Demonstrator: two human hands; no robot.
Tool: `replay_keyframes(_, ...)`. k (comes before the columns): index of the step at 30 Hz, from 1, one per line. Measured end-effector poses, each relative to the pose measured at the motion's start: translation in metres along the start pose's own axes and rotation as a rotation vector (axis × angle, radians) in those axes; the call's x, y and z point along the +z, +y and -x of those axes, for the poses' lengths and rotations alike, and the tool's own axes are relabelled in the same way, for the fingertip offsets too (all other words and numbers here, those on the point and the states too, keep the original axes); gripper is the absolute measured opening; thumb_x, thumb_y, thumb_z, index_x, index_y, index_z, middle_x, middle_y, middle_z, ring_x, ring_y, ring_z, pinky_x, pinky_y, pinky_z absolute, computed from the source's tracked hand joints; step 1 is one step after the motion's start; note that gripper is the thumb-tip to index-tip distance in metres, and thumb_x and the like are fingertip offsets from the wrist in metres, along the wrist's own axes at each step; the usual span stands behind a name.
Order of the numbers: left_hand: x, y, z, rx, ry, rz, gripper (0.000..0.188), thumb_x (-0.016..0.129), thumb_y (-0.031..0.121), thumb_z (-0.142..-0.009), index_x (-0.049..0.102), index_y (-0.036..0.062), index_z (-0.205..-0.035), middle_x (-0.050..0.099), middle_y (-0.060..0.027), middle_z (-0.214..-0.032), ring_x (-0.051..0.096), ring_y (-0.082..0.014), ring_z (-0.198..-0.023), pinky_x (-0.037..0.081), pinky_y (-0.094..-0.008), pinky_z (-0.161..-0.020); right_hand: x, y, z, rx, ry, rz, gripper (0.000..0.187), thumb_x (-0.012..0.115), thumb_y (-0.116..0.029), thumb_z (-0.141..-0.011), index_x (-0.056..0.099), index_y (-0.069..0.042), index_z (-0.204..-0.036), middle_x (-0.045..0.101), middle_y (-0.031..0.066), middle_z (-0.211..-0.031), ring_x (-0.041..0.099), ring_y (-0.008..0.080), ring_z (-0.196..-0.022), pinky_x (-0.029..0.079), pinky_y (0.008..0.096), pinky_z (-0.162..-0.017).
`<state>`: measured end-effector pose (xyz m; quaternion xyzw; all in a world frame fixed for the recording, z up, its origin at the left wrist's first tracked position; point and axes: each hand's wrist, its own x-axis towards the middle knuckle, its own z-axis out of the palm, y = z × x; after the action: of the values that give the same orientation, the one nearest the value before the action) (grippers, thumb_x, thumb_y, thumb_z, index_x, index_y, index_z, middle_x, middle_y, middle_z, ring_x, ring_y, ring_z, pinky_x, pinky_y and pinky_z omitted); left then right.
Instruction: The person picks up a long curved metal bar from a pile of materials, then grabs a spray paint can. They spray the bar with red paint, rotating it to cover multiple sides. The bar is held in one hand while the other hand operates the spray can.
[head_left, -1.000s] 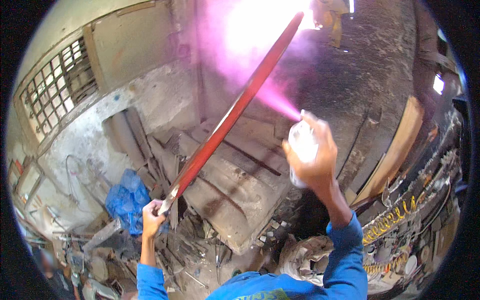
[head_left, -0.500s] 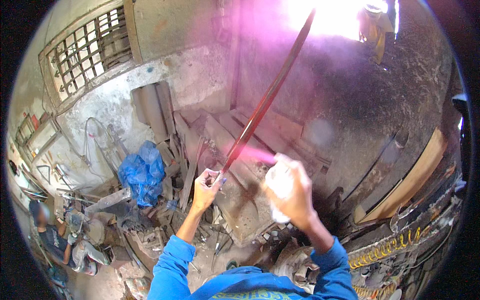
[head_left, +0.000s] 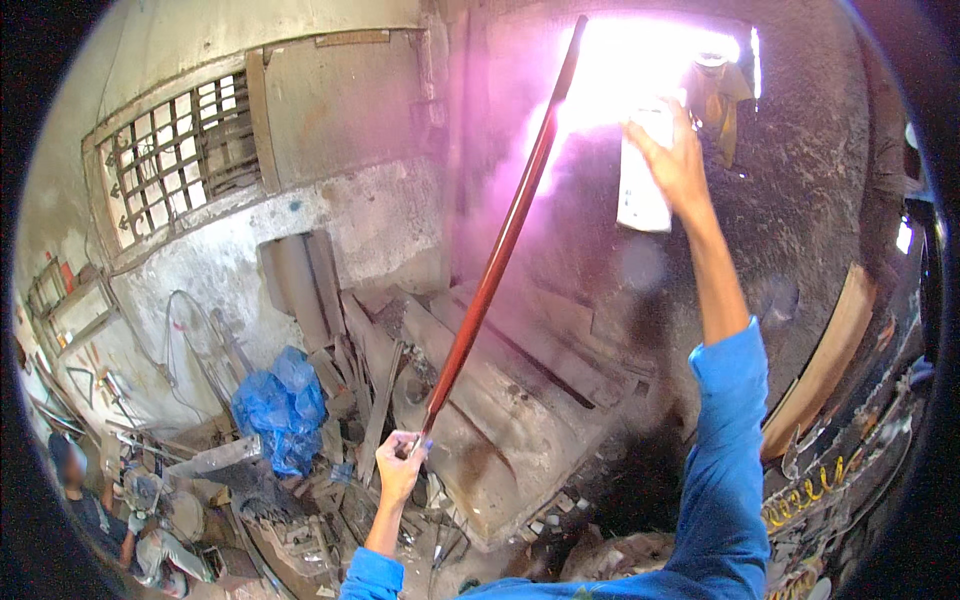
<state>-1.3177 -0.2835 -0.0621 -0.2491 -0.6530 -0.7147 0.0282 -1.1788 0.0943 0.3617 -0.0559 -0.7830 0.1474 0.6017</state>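
A long, narrow dark-red rod (head_left: 497, 255) slants up and away, glossy along its length, its far tip against the bright opening. My left hand (head_left: 400, 468) pinches the rod's near end, fingers closed around it. Higher up on the right, my right hand (head_left: 682, 165) grips a white spray can (head_left: 643, 190), fingers wrapped about its upper part. The can is apart from the rod, to the right of its far half. Pink mist hangs around the rod's upper portion. Glare washes out the can's nozzle.
Dusty worn slabs (head_left: 480, 490) lie below the rod. A crumpled blue plastic sheet (head_left: 285, 410) rests among scrap wood at left. Another person (head_left: 95, 510) sits at the lower left. A curved wooden board (head_left: 825, 355) leans at right, above a yellow coiled hose (head_left: 805, 495).
My right hand has moved far up and outward with the spray can, from near the rod's lower end to beside its far half. My left hand sits lower in view, still on the rod.
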Motion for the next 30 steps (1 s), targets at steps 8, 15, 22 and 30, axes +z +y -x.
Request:
replay_keyframes(8,-0.042,-0.023,0.025,0.010,0.107,0.060,0.015,0.080,0.000,-0.078,0.066,0.0042,-0.081,0.059,0.0065,-0.070,0.047,-0.0004,-0.062,0.036,-0.0188,-0.056,-0.025,-0.013,-0.155,-0.280,0.342,-0.198,0.047,0.072,-0.031,-0.089,0.056,-0.004,-0.124,0.063,0.0200,-0.107,0.064,0.0281,-0.096,0.054,0.0404,-0.083)
replay_keyframes(15,-0.060,-0.028,0.034,-0.014,0.179,0.015,0.019,0.081,0.000,-0.076,0.064,0.0065,-0.080,0.062,0.0049,-0.075,0.051,-0.0009,-0.066,0.039,-0.0192,-0.060,-0.014,-0.034,-0.162,-0.538,0.452,0.045,0.046,0.075,-0.026,-0.085,0.057,-0.005,-0.121,0.065,0.0158,-0.111,0.063,0.0267,-0.105,0.050,0.0396,-0.091)
replay_keyframes(22,-0.034,-0.005,0.008,0.082,0.284,-0.119,0.022,0.083,0.004,-0.075,0.061,0.0078,-0.079,0.056,0.0060,-0.071,0.045,-0.0030,-0.063,0.038,-0.0212,-0.059,0.012,-0.097,0.038,-0.216,0.077,0.151,0.053,0.075,-0.025,-0.086,0.054,-0.005,-0.130,0.069,0.0221,-0.112,0.067,0.0322,-0.108,0.052,0.0429,-0.091)
replay_keyframes(30,0.036,0.043,-0.051,0.107,0.318,0.010,0.023,0.079,0.004,-0.079,0.057,0.0063,-0.084,0.056,0.0037,-0.075,0.047,-0.0034,-0.067,0.040,-0.0224,-0.061,0.055,-0.127,0.222,-0.215,-0.110,-0.063,0.062,0.083,-0.018,-0.074,0.057,-0.012,-0.131,0.060,0.0189,-0.109,0.066,0.0360,-0.091,0.058,0.0430,-0.072)
